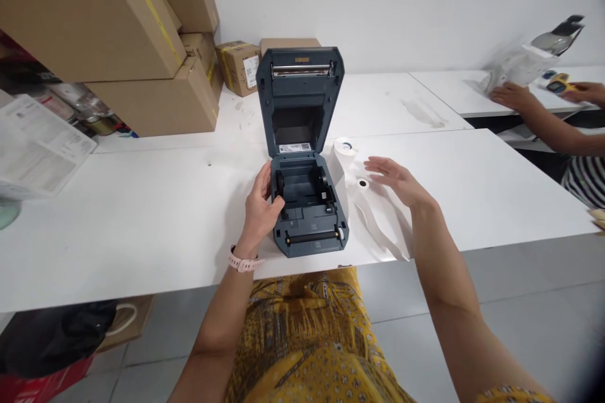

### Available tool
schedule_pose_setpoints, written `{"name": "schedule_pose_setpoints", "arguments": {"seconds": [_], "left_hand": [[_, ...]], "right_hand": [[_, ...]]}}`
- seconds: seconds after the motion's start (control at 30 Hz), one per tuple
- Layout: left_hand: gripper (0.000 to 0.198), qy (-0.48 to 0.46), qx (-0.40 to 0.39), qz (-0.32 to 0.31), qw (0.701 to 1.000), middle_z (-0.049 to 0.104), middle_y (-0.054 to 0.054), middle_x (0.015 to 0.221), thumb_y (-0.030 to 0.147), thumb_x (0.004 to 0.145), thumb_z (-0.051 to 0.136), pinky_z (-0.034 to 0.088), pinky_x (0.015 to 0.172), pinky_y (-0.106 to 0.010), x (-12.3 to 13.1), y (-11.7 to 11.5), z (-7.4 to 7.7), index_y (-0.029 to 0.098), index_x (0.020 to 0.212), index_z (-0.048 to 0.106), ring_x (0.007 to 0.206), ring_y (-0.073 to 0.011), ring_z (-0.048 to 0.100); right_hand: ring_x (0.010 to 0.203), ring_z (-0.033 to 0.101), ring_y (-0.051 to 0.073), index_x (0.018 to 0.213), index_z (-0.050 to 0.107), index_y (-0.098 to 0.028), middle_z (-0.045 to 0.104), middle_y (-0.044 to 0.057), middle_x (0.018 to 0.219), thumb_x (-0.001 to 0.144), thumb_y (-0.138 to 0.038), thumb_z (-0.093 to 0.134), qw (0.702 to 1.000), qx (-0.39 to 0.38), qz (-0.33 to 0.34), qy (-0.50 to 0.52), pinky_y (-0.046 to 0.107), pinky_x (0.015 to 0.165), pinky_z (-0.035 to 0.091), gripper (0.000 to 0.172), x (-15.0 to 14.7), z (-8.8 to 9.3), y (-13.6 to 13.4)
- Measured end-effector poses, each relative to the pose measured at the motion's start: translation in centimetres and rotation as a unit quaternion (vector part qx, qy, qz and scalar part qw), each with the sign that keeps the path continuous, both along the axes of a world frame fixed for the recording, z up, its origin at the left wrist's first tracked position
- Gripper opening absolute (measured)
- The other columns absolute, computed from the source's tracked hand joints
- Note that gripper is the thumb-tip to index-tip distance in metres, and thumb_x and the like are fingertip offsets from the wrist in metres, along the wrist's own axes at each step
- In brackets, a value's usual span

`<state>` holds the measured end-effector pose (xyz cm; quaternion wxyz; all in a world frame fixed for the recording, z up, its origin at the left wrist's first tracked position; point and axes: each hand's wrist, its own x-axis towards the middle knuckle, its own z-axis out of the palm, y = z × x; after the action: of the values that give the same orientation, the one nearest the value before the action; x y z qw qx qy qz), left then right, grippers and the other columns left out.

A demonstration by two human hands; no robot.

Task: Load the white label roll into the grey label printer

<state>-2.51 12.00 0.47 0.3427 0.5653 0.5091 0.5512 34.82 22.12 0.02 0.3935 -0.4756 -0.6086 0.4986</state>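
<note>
A dark grey label printer point(302, 204) stands on the white table with its lid point(300, 104) tilted up. Its inner bay holds no roll, and a black roller crosses the front. My left hand point(263, 208) grips the printer's left side, thumb over the rim and fingers along the outer wall. To the right of the printer, my right hand point(394, 179) is open with fingers stretched out, holding nothing. Near its fingertips are a white label roll point(345, 147) and a small roll core with a black hole point(362, 184). A loose paper strip point(378, 230) trails toward the table's front edge.
Cardboard boxes point(155, 97) are stacked at the back left, with a smaller taped box point(237, 68) beside them. A printed plastic packet point(40, 145) lies at far left. On the right, a co-worker's hands point(513, 96) handle a white bag point(520, 69) and a yellow tape dispenser point(560, 84).
</note>
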Motion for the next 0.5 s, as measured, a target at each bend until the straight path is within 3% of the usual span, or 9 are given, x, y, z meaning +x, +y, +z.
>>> {"name": "schedule_pose_setpoints", "arguments": {"seconds": [0.17,0.23,0.37,0.5], "left_hand": [[0.087,-0.009,-0.007,0.009,1.0,0.051,-0.009,0.167,0.012,0.081,0.07,0.041,0.13,-0.053,-0.1,0.2,0.1,0.032,0.161,0.042,0.159,-0.0319,0.042],[0.089,-0.014,-0.018,0.009,1.0,0.05,-0.009,0.167,0.01,0.079,0.068,0.041,0.129,-0.053,-0.1,0.1,0.2,0.032,0.161,0.042,0.158,-0.0318,0.044],[0.089,-0.016,-0.029,0.018,0.999,0.049,-0.01,0.168,0.009,0.077,0.067,0.04,0.13,-0.053,0.0,0.0,0.5,0.03,0.16,0.043,0.157,-0.0317,0.045],[0.09,-0.019,-0.03,0.02,0.999,0.049,-0.009,0.168,0.008,0.076,0.066,0.041,0.13,-0.051,0.1,-0.1,0.4,0.029,0.16,0.043,0.156,-0.0306,0.047]], "right_hand": [[0.155,0.045,0.035,0.152,0.055,-0.03,0.053,0.015,0.163,0.062,-0.04,0.096,0.999,-0.013,0.016,-0.032,0.058,0.128,0.036,0.099,-2.6,1.1,5.1],[0.15,0.049,0.036,0.151,0.056,-0.027,0.056,0.016,0.16,0.058,-0.038,0.098,0.998,-0.02,0.04,-0.051,0.057,0.126,0.039,0.103,-4.1,1.5,6.5],[0.118,0.07,0.035,0.129,0.068,-0.02,0.075,0.014,0.129,0.052,-0.039,0.1,0.997,-0.024,0.064,-0.038,0.055,0.106,0.057,0.085,-6.4,1.7,7.6],[0.105,0.074,0.035,0.109,0.073,-0.021,0.08,0.009,0.103,0.061,-0.059,0.091,0.998,-0.004,0.061,-0.007,0.051,0.093,0.062,0.064,-6.7,2.7,6.7]]}}
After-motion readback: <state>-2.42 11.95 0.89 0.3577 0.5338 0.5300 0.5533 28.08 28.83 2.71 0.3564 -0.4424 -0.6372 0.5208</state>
